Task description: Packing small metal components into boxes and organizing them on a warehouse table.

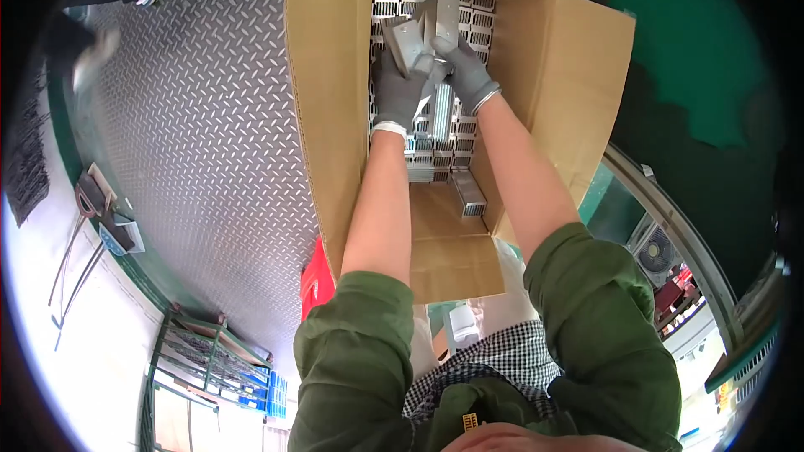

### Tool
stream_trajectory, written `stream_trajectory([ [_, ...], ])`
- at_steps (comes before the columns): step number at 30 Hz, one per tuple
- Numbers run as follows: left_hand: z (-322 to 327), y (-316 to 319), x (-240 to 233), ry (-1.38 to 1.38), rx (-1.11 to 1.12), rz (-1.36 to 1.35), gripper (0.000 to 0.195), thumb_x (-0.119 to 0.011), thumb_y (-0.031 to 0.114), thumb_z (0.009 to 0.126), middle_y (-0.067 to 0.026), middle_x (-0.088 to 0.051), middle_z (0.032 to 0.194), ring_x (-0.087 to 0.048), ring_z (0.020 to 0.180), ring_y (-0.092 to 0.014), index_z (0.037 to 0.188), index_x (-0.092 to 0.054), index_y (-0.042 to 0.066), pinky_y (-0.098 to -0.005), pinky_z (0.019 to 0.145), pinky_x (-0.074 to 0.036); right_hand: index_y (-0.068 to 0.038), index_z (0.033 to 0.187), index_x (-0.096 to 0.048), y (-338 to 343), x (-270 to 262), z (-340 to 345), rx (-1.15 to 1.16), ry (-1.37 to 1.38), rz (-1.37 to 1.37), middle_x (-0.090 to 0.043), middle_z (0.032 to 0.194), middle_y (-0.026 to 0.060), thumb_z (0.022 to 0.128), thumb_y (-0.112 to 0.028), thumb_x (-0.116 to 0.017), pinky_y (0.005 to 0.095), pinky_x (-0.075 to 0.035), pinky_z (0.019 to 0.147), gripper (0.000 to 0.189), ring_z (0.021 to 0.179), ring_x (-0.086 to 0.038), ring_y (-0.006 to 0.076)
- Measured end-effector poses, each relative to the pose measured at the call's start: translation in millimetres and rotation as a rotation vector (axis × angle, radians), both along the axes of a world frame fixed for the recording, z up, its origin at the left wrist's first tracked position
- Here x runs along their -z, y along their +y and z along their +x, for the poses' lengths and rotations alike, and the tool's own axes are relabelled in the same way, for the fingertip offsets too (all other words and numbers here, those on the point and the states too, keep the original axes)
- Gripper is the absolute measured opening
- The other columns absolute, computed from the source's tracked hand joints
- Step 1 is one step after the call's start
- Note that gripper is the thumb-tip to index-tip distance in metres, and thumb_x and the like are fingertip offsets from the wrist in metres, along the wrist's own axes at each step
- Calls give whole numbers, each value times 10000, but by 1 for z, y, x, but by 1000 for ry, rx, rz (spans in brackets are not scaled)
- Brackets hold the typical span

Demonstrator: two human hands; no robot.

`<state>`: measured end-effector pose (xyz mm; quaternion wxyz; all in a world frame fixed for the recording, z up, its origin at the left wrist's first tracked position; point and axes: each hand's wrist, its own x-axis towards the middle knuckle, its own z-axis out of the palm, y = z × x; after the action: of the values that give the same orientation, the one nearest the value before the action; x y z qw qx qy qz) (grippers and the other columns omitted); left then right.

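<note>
Both my hands, in grey work gloves, are inside an open cardboard box (522, 44). My left hand (400, 85) grips a grey metal piece with a flat face (407, 41). My right hand (465, 69) is closed on another grey block-like metal piece (443, 16), touching the first. Under my hands, many finned metal pieces (480, 19) stand in rows. A longer finned piece (442, 113) lies among them, and one more (469, 193) lies at the near right corner of the box. The gloves hide part of what I hold.
A diamond-plate metal surface (213, 94) lies left of the box. Scissors (85, 201) hang at the far left, above a green rack (210, 351) with blue bins (271, 392). A red object (317, 279) touches the box's near left side. Part of another person (94, 53) shows at upper left.
</note>
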<state>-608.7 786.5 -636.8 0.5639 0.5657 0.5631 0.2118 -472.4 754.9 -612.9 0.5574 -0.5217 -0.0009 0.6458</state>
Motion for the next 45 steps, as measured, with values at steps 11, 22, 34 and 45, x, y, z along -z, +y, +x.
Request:
stream_trajectory([
  [11,-7,-68,-121,-675,-433,-597,748,-638,264,901,-96,-427,1374,-463,1241,-209,1479,-203,74,-358,1033,-404,-14,1370,-461,-32,-100,-18,-205,-38,-1,-619,1188,72,828,-211,-734,318,-462,942,638,1046,-578,164],
  [22,-39,-192,-440,-521,-203,-462,664,-617,170,868,-118,-442,1335,-479,1201,-198,1422,-277,34,-355,1004,-413,4,1366,-458,-189,-401,-57,-50,-72,22,-579,1244,82,832,-203,-726,334,-459,963,633,1120,-560,168],
  [34,35,-418,-598,-473,649,-208,482,-643,146,859,-128,-613,1122,-606,1050,-226,1279,-455,5,-354,891,-493,-13,1359,-424,-481,-599,-25,689,-89,272,-575,1232,90,861,-186,-672,358,-454,968,583,1107,-568,198],
  [45,253,-689,-655,-560,1225,-441,532,-634,146,880,-124,-530,1211,-554,1083,-206,1322,-372,10,-339,906,-476,-42,1370,-435,-771,-659,117,1323,-438,223,-579,1226,75,833,-136,-691,329,-455,969,602,1108,-568,175],
])
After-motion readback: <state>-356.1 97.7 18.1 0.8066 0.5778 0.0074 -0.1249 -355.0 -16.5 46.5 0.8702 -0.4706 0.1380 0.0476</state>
